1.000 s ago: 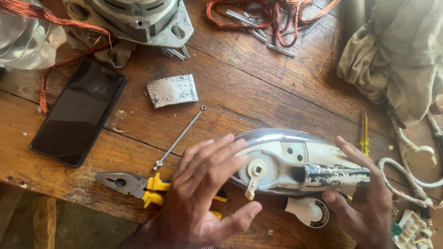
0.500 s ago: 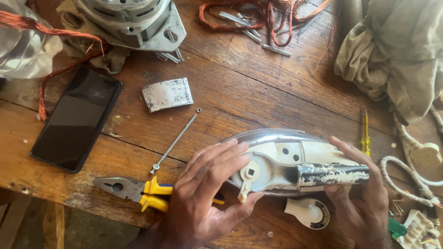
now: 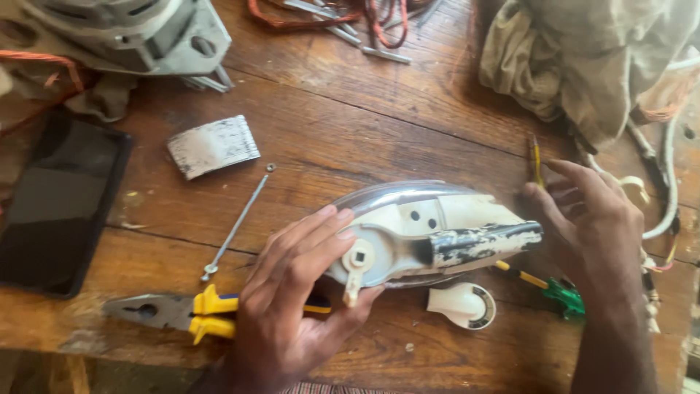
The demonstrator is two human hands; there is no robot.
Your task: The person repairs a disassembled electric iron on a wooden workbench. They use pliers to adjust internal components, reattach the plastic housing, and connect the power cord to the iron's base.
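On the worn wooden table, scratched and stained along its planks, an old clothes iron lies on its side near the front edge, chrome sole turned away and cream body with its chipped dark handle facing up. The left hand has its grip wrapped round the iron's rear end, fingers spread over the top and thumb underneath by the small dial post. The right hand rests at the iron's nose, fingers loosely curled and touching the tip, not clamped on it.

Under the left wrist lie yellow-handled pliers. A long thin bolt lies slantwise just left of the iron, a scuffed metal plate beyond it, and a dark phone at the table's left edge. A white dial knob sits just in front of the iron, beside a green-handled screwdriver. A motor housing, reddish wires and a crumpled cloth crowd the far side.
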